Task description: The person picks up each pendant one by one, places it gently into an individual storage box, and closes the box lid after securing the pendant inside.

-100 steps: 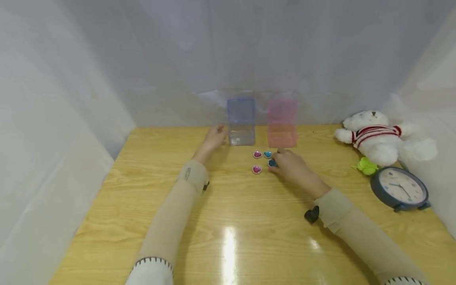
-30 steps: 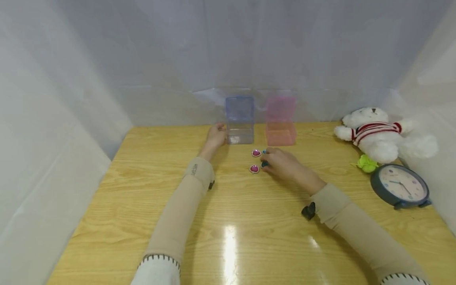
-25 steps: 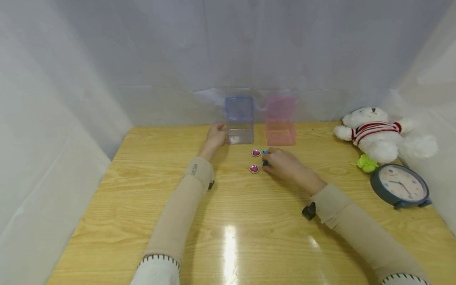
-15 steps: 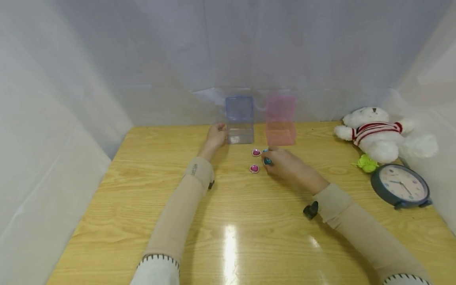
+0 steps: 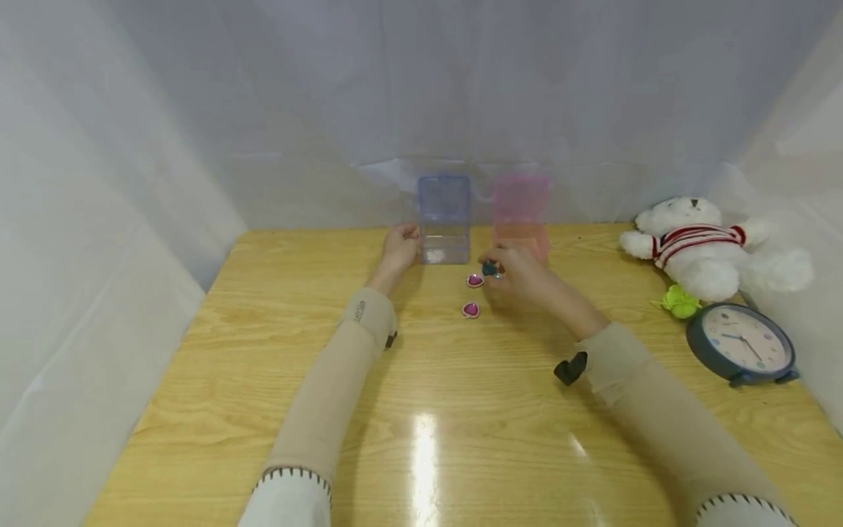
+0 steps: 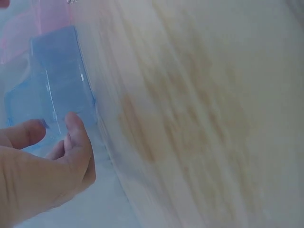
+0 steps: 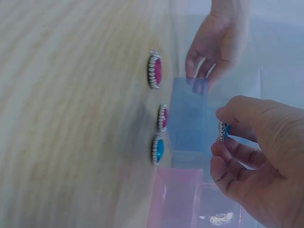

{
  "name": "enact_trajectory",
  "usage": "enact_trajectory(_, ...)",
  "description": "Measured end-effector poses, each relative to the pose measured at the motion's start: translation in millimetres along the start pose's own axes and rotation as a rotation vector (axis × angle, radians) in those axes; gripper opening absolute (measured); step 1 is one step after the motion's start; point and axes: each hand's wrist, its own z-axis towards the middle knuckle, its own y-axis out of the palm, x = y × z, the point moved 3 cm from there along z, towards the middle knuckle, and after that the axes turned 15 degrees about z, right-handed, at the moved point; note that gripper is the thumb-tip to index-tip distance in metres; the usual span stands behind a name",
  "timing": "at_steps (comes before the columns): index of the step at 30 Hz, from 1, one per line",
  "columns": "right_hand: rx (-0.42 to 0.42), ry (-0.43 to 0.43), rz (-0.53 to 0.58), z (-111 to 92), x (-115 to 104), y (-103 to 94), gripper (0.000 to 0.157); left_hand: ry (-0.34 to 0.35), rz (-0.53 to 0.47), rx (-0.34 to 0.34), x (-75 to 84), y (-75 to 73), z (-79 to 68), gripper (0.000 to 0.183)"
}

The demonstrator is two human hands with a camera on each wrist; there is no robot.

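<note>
My right hand (image 5: 523,277) pinches a blue heart-shaped gem (image 7: 223,131) with a silver beaded rim between thumb and fingertips, above the table before the pink box (image 5: 520,199). A second blue gem (image 7: 158,149) lies on the table; in the head view the right hand mostly covers it. Two pink heart gems (image 5: 470,310) lie to its left, one nearer the boxes. My left hand (image 5: 399,250) is at the left side of the clear blue box (image 5: 444,199), relaxed fingertips touching its side wall. Both boxes stand with lids raised.
A white teddy bear (image 5: 701,252) in a striped sweater lies at the right back. In front of it are a yellow-green flower (image 5: 678,301) and a round dark-blue clock (image 5: 740,342). A pale curtain (image 5: 316,146) rises behind the wooden table (image 5: 263,351).
The right hand has taken hold of the blue gem, lifted it and carried it toward the pink box. The left hand has stayed beside the blue box.
</note>
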Motion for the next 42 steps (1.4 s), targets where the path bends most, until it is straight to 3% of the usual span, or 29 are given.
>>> enact_trajectory(9,-0.014,0.017,-0.025,29.1,-5.0,-9.7,0.036,-0.007,0.044,0.028,0.3,-0.5,-0.2,0.049)
enact_trajectory(18,-0.014,0.014,0.011,52.8,-3.4,-11.1,0.033,-0.007,0.118,0.004,0.5,1.3,1.1,0.047)
enact_trajectory(31,-0.087,0.044,0.054,76.7,-0.5,-2.5,0.033,-0.067,-0.009,-0.039,-0.1,2.7,-0.8,0.054)
enact_trajectory(42,-0.116,0.025,-0.029,93.9,-2.6,0.2,0.033,-0.048,-0.042,-0.047,2.0,6.1,-3.9,0.056)
